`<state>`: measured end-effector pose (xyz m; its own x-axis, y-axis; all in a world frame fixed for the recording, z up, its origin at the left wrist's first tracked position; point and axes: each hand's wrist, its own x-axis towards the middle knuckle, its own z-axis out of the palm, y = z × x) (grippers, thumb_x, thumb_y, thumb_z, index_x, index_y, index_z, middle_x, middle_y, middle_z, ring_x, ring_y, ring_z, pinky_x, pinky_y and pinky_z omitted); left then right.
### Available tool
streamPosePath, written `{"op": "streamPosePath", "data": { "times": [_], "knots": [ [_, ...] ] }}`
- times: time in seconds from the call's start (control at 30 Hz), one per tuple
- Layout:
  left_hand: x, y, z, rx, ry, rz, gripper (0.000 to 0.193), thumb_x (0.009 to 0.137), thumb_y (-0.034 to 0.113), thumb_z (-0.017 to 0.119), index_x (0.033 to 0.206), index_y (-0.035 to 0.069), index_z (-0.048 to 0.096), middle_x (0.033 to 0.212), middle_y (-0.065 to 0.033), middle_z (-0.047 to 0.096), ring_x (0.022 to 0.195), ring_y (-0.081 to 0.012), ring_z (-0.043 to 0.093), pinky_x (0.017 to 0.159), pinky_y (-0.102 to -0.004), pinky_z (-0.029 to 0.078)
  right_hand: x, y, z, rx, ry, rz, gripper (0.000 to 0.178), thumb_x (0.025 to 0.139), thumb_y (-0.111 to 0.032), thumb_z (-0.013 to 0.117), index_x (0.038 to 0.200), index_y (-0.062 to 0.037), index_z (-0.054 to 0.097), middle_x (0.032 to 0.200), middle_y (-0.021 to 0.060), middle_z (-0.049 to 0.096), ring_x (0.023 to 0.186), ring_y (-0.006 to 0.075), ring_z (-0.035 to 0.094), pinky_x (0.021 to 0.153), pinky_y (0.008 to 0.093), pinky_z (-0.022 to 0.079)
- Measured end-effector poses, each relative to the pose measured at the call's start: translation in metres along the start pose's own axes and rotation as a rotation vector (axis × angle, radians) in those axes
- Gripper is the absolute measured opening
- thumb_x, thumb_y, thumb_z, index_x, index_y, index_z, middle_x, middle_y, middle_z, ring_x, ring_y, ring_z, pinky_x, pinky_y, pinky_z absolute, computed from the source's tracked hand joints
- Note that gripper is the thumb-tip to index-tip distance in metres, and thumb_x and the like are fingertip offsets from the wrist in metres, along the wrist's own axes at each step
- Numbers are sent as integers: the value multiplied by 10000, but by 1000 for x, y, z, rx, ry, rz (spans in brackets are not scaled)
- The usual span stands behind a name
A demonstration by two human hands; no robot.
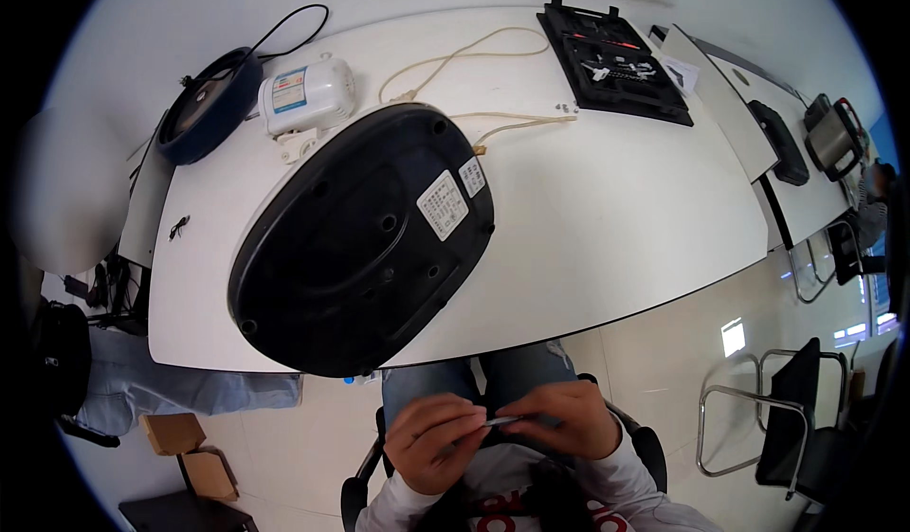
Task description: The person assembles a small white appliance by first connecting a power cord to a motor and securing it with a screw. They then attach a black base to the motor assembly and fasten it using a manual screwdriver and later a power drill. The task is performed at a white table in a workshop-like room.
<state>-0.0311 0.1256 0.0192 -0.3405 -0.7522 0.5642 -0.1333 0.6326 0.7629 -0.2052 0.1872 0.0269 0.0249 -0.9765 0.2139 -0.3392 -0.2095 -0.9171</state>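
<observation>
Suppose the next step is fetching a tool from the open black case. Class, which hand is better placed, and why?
Probably the right hand: the black case lies ahead to the right, nearer it than the left hand. Both hold a small thin object, though.

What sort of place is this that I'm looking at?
Probably a workroom or shared office for hands-on work: a white table bears an open black tool case, a white motor-like unit and a large black shell.
</observation>
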Motion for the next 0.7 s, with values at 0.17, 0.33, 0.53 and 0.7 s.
{"op": "streamPosePath", "data": {
  "times": [0.17,0.33,0.53,0.7],
  "knots": [
    [-4,-30,3,262,703,216,722,680,282,758,1236,20,380,1235,-181,440,1101,-277,485,843,-367,432,1,4,-5,-70,204,95,179,719,-62,703,888,-43,646,760,78,648,621,185,626,546,250,483],
    [23,-45,-19,-24,620,-203,814,783,371,646,1366,22,198,1338,-138,349,1237,-272,355,1012,-376,294,4,13,-12,-99,298,148,190,718,-32,694,903,-42,651,757,74,647,590,154,607,541,237,472],
    [30,-68,-26,-534,589,-422,691,822,395,609,1312,2,320,1290,-117,419,1177,-216,413,987,-343,317,20,3,-3,-160,301,117,218,724,29,659,931,-39,652,792,81,624,626,154,602,559,235,467],
    [40,-60,-21,-541,651,-352,657,847,427,571,1300,5,352,1277,-100,450,1155,-212,447,978,-326,332,26,1,3,-206,376,17,263,706,56,655,949,-45,661,800,74,588,657,151,576,559,232,454]
  ]
}}
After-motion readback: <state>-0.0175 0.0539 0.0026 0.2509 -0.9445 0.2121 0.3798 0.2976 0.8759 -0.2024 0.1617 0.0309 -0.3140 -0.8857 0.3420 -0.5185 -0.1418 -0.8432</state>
